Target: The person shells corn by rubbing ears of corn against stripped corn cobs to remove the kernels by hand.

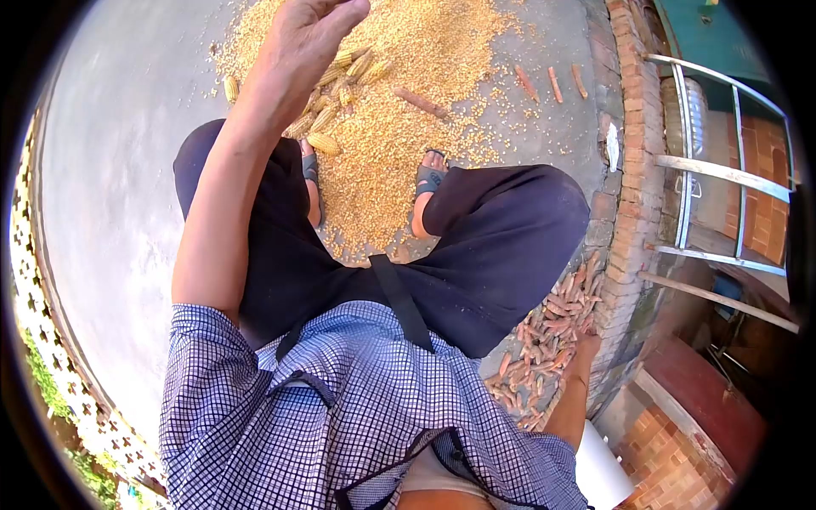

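My left hand [310, 30] is raised at the top edge, above a heap of loose yellow corn kernels [408, 93]. Its thumb points right; the other fingers are mostly cut off, so its grip is unclear. Several unshelled corn cobs [323, 143] lie on the heap's left side, below and beside the left wrist. One bare reddish cob [421, 103] rests on the kernels. Down at my right side, my right hand [586, 344] is at the edge of a pile of shelled cobs [544, 348]. Its fingers are too indistinct to show a hold.
My sandalled feet [431, 170] stand among the kernels, knees spread. Several bare cobs [527, 83] lie on the concrete floor [110, 212] at upper right. A low brick edge [637, 127] runs along the right, with a metal frame [722, 170] beyond. A white container [602, 472] stands behind my right arm.
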Demonstrator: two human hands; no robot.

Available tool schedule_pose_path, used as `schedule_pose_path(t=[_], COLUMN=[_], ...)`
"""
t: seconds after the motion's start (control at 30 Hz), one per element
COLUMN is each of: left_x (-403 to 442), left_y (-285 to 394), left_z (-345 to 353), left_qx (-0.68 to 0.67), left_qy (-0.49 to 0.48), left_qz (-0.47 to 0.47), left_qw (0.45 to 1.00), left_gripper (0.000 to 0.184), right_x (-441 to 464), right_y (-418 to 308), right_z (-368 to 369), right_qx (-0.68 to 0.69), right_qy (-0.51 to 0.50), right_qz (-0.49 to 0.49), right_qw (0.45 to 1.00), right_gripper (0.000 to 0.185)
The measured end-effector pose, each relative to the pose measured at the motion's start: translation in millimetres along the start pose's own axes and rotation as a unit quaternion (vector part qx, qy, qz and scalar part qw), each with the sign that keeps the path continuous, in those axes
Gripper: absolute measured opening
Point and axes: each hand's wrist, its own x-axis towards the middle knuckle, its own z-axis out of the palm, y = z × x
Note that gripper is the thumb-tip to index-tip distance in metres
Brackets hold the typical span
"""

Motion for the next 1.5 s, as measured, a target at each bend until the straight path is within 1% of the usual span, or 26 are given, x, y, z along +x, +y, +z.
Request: schedule_pose_path(t=[0.03,0.07,0.1,0.17,0.2,0.27,0.3,0.33,0.37,0.4,0.47,0.5,0.53,0.6,0.7,0.77,0.83,0.9,0.97,1.03,1.13,1.2,1.23,1.37,1.47,1.5], left_x=[-1,2,2,0,-1,-1,-1,-1,0,3,7,13,13,8,-22,-64,-107,-140,-160,-163,-158,-151,-148,-140,-137,-137], left_y=[0,2,3,1,-2,-4,-1,5,24,18,12,-18,-34,-68,-165,-245,-292,-319,-335,-342,-350,-353,-354,-364,-377,-382], left_z=[0,-1,-2,-5,-8,-14,-20,-26,-33,-45,-79,-102,-116,-131,-128,-110,-71,-39,-16,-5,3,9,12,27,36,38], left_qx=[-0.042,-0.082,-0.123,-0.131,-0.132,-0.140,-0.144,-0.147,-0.121,-0.113,-0.085,0.028,0.040,0.053,0.052,0.066,0.017,0.003,0.028,0.082,0.189,0.268,0.309,0.445,0.498,0.501], left_qy=[0.001,0.006,0.009,0.023,0.031,0.043,0.047,0.050,0.050,0.039,-0.007,-0.066,-0.073,-0.073,-0.095,-0.136,-0.123,-0.120,-0.140,-0.169,-0.220,-0.254,-0.270,-0.310,-0.322,-0.318], left_qz=[-0.028,-0.050,-0.075,-0.087,-0.100,-0.106,-0.101,-0.097,-0.105,-0.106,-0.102,-0.033,-0.057,-0.121,-0.251,-0.294,-0.361,-0.408,-0.422,-0.400,-0.320,-0.238,-0.191,-0.027,0.028,0.040], left_qw=[0.999,0.995,0.990,0.987,0.986,0.984,0.983,0.983,0.986,0.987,0.991,0.997,0.995,0.989,0.962,0.944,0.924,0.905,0.895,0.897,0.902,0.898,0.891,0.840,0.805,0.804], left_gripper=[0.042,0.043,0.045,0.044,0.043,0.042,0.042,0.042,0.042,0.042,0.044,0.042,0.042,0.042,0.039,0.036,0.033,0.032,0.032,0.031,0.030,0.030,0.029,0.028,0.027,0.027], right_x=[2,-2,7,20,11,-10,-32,-62,-89,-110,-163,-179,-189,-198,-201,-201,-196,-199,-200,-200,-203,-203,-203,-204,-205,-206], right_y=[-8,-68,-100,-172,-221,-322,-371,-417,-455,-486,-551,-567,-578,-590,-591,-588,-590,-593,-596,-599,-605,-606,-606,-609,-612,-613], right_z=[9,-3,-2,-10,-30,-70,-92,-113,-133,-144,-153,-146,-141,-120,-101,-94,-88,-88,-89,-88,-87,-87,-87,-85,-83,-84], right_qx=[0.060,0.004,0.027,0.085,0.150,0.257,0.379,0.426,0.398,0.430,0.333,0.338,0.342,0.274,0.191,0.153,0.132,0.119,0.109,0.111,0.109,0.123,0.130,0.130,0.118,0.117], right_qy=[0.035,0.045,0.068,0.095,0.141,0.213,0.171,0.167,0.191,0.155,0.185,0.164,0.143,0.101,0.007,-0.041,-0.064,-0.074,-0.087,-0.103,-0.111,-0.130,-0.138,-0.133,-0.134,-0.139], right_qz=[-0.044,-0.030,-0.064,-0.138,-0.192,-0.312,-0.319,-0.332,-0.366,-0.356,-0.509,-0.540,-0.569,-0.609,-0.632,-0.631,-0.629,-0.623,-0.622,-0.628,-0.625,-0.618,-0.615,-0.605,-0.601,-0.597], right_qw=[0.997,0.999,0.995,0.982,0.960,0.890,0.852,0.825,0.819,0.815,0.772,0.753,0.734,0.738,0.751,0.759,0.763,0.770,0.771,0.763,0.765,0.766,0.766,0.774,0.779,0.782], right_gripper=[0.036,0.032,0.032,0.029,0.027,0.025,0.022,0.024,0.028,0.028,0.032,0.034,0.037,0.042,0.048,0.051,0.053,0.054,0.057,0.059,0.047,0.056,0.061,0.054,0.051,0.051])
